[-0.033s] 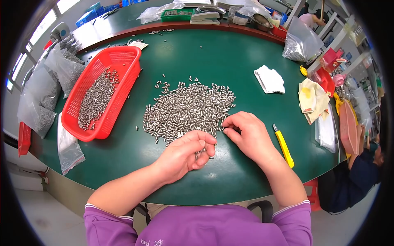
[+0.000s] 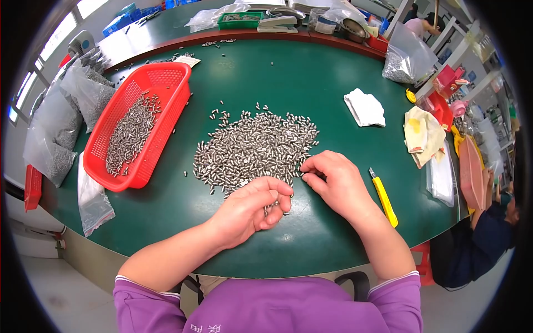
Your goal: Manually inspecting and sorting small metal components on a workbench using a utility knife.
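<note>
A broad pile of small bullet-shaped metal parts [image 2: 252, 145] lies on the green table in front of me. At its near edge my left hand [image 2: 250, 208] is turned partly palm up, fingers curled round several of these parts; some show between the thumb and the lower fingers. My right hand [image 2: 334, 180] is at the pile's right edge, palm down, with thumb and forefinger pinched together. A small dark bit of one metal part shows at those fingertips, though most of it is hidden. The two hands are a short gap apart.
To the left stands a red plastic basket [image 2: 176, 94] partly filled with similar parts, beside filled clear bags [image 2: 55, 127]. A yellow utility knife [image 2: 384, 201] lies right of my right hand. Farther off are a white cloth [image 2: 364, 107] and a yellowish cloth [image 2: 423, 136]. Another person [image 2: 477, 244] sits at the right.
</note>
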A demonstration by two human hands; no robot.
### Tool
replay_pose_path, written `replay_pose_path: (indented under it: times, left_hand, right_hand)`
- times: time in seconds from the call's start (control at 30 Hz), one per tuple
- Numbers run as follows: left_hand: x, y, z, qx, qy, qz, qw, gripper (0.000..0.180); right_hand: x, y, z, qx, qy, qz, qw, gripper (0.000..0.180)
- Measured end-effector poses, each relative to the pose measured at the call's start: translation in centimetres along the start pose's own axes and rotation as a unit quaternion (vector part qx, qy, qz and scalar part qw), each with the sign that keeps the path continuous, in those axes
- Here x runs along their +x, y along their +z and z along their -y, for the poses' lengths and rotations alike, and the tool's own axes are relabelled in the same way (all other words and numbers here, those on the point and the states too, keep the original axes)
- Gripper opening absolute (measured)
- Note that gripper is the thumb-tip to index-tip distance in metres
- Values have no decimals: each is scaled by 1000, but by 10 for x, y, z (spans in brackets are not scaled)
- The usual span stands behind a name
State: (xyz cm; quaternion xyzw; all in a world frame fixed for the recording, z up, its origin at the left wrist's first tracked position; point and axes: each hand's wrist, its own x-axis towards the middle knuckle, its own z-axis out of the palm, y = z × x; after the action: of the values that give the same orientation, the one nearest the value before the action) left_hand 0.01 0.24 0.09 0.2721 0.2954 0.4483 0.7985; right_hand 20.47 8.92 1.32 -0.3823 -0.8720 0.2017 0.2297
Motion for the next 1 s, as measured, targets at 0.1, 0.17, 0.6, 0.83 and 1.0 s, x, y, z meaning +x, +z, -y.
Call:
replay_pose_path:
  times: [0.1,0.17,0.6,0.83,1.0]
  left_hand:
    - [0,-2,1,-7,-1,15,1000,20]
    - [0,-1,1,-8,-3,13,1000,19]
    - [1,1,1,-8,13,13,1000,11]
    - [1,4,3,45,4,0,999,14]
    - [1,2,2,16,-4,14,1000,17]
  right_hand:
    - [0,0,-2,-6,-12,1,1000,13]
    - [0,-1,-2,-11,-30,-2,999,13]
    - [0,-1,21,154,-176,-48,971,19]
    - [0,0,26,171,-189,-58,965,26]
    - [1,-1,17,82,-123,-83,985,19]
